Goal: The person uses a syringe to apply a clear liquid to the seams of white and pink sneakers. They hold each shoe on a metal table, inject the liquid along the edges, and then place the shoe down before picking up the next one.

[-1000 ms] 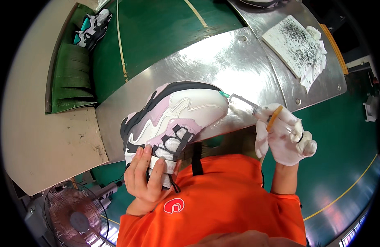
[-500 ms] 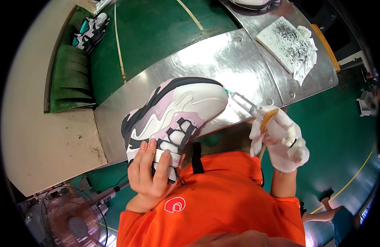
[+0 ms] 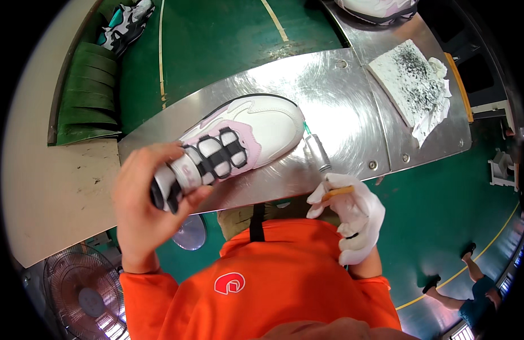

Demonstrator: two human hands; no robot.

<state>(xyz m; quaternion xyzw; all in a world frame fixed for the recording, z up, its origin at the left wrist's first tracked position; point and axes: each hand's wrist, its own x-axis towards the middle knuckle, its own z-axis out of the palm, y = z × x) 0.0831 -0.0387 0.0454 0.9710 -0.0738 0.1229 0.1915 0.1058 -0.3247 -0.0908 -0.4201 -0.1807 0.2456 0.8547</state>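
A white and pale-purple sneaker [image 3: 267, 127] with black lacing straps sits over the metal bench, its toe to the right. My bare left hand [image 3: 151, 198] grips it at the ankle opening, thumb and fingers on either side of the collar. My right hand [image 3: 353, 221], in a white glove, holds a clear syringe [image 3: 317, 152]. The syringe's green needle meets the edge of the toe where upper and sole join. An orange-tan strip [image 3: 337, 193] lies across the gloved fingers by the syringe's rear end.
The metal bench [image 3: 353, 102] curves beside a green belt [image 3: 228, 42]. On the bench lie a black-speckled white pad [image 3: 406, 76] with crumpled paper and another sneaker [image 3: 381, 8]. A teal-lined sneaker [image 3: 127, 25] rests by green flaps [image 3: 89, 93]. A fan [image 3: 89, 294] stands lower left; a person's legs [image 3: 472, 269] show right.
My left hand has turned the sneaker so its laced top faces up and its sole side has rolled away. My right hand and the syringe have swung steeper, the needle still at the toe.
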